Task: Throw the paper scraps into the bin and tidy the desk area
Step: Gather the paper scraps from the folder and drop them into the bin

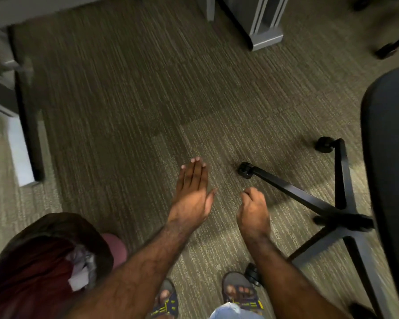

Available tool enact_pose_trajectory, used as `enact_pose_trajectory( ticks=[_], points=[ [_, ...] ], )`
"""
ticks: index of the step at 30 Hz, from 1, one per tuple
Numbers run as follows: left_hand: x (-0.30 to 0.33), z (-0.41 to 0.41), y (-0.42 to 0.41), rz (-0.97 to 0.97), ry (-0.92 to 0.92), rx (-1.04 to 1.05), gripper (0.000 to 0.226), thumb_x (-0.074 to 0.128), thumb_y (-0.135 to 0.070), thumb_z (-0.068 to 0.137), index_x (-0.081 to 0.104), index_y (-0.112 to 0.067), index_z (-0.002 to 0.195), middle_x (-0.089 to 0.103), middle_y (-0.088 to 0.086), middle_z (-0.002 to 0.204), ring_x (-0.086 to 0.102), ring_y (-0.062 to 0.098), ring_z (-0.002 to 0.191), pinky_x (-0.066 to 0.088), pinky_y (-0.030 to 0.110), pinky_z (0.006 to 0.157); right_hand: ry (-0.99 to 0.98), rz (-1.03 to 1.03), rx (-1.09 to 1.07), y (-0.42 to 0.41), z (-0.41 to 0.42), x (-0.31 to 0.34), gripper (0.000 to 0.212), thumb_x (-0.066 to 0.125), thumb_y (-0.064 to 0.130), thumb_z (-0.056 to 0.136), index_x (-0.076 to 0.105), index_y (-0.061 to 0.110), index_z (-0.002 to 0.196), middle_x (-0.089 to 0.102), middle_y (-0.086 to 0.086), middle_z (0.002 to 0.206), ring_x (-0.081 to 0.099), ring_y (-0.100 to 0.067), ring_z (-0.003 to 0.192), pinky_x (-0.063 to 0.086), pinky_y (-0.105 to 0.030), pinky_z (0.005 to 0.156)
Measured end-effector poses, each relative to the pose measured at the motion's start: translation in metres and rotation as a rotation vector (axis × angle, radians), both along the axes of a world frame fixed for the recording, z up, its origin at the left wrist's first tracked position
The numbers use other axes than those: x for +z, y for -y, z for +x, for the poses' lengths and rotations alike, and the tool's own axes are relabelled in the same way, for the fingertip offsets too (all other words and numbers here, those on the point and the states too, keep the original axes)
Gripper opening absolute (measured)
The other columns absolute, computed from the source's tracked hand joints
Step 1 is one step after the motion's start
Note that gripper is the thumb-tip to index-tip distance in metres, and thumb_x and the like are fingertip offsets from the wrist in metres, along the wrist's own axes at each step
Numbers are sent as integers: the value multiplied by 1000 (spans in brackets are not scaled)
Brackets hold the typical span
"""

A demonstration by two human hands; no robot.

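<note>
I look down at a striped carpet floor. The bin (55, 229), dark outside and red inside, stands at the lower left, and white paper scraps (81, 270) lie in it. My left hand (191, 194) hovers above the carpet to the right of the bin with its fingers straight and together, holding nothing. My right hand (253, 210) hangs beside it, a little to the right, with its fingers curled downward. Whether anything is inside the curled fingers is hidden.
An office chair's black seat (389, 157) and wheeled star base (336, 217) fill the right side. A dark desk leg (30, 116) stands at the left, with a grey post (266, 21) at the top. My sandalled feet (237, 291) are at the bottom edge.
</note>
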State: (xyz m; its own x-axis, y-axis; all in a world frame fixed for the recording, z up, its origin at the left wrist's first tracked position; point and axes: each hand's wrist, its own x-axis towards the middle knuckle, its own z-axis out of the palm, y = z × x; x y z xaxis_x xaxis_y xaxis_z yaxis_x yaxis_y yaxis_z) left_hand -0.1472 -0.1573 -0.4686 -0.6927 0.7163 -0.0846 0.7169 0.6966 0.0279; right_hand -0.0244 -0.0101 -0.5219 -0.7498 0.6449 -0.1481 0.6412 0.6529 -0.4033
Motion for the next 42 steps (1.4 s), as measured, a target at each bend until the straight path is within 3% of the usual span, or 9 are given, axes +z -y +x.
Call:
enact_pose_trajectory(
  ticks=[3, 7, 11, 16, 25, 29, 34, 37, 42],
  points=[
    [38, 7, 7, -30, 24, 54, 83, 32, -55, 106, 7, 1, 161, -2, 24, 170, -8, 37, 158, 4, 58, 127, -59, 50, 79, 13, -7, 54, 29, 67, 7, 94, 70, 9, 123, 63, -1, 123, 57, -11, 106, 60, -28, 88],
    [90, 23, 24, -40, 50, 119, 79, 31, -56, 106, 14, 0, 160, 6, 22, 170, 1, 35, 159, 10, 62, 124, -120, 121, 198, 27, -7, 129, 33, 76, 2, 85, 73, 3, 118, 67, -8, 120, 62, -20, 107, 60, -28, 87],
    [141, 36, 43, 19, 69, 203, 76, 37, -52, 106, 24, 0, 159, 16, 21, 169, 13, 33, 158, 11, 61, 125, -200, 149, 297, 41, -8, 189, 30, 69, -2, 85, 74, 1, 114, 67, -10, 117, 63, -23, 104, 56, -27, 86],
    [194, 48, 70, 32, 107, 292, 76, 37, -52, 106, 24, 0, 159, 15, 20, 169, 9, 32, 159, 12, 61, 124, -305, 100, 369, 64, -7, 252, 25, 59, 3, 92, 73, -2, 113, 68, -13, 117, 62, -26, 108, 55, -31, 91],
    [254, 68, 138, 82, 136, 458, 68, 35, -47, 106, 31, -2, 157, 21, 19, 169, 13, 31, 158, 18, 60, 124, -300, 27, 625, 139, -20, 316, 26, 58, 7, 94, 74, 0, 113, 68, -11, 120, 63, -23, 113, 59, -29, 89],
    [266, 86, 182, 86, 156, 556, 63, 30, -44, 106, 38, -6, 156, 29, 15, 167, 20, 28, 157, 23, 56, 124, -288, -47, 732, 184, -22, 329, 29, 75, -4, 81, 75, -1, 110, 70, -12, 119, 66, -24, 110, 61, -30, 88],
    [266, 107, 239, 97, 167, 659, 61, 35, -38, 99, 51, -5, 147, 46, 16, 157, 39, 30, 149, 24, 51, 118, -339, -127, 924, 242, -29, 341, 26, 53, 9, 87, 72, 2, 103, 69, -9, 110, 66, -24, 99, 58, -30, 83],
    [260, 120, 271, 112, 212, 681, 61, 39, -35, 97, 48, -5, 150, 45, 16, 158, 39, 31, 149, 30, 54, 120, -330, -167, 1023, 273, -33, 338, 27, 52, 14, 88, 72, 7, 104, 69, -6, 111, 64, -21, 101, 57, -28, 84],
    [240, 132, 310, 151, 254, 786, 56, 41, -32, 100, 49, -6, 149, 44, 13, 159, 34, 27, 152, 24, 52, 123, -220, -176, 1176, 311, -37, 318, 29, 56, 15, 86, 72, 12, 110, 68, -4, 117, 62, -20, 105, 56, -27, 85]
  ],
)
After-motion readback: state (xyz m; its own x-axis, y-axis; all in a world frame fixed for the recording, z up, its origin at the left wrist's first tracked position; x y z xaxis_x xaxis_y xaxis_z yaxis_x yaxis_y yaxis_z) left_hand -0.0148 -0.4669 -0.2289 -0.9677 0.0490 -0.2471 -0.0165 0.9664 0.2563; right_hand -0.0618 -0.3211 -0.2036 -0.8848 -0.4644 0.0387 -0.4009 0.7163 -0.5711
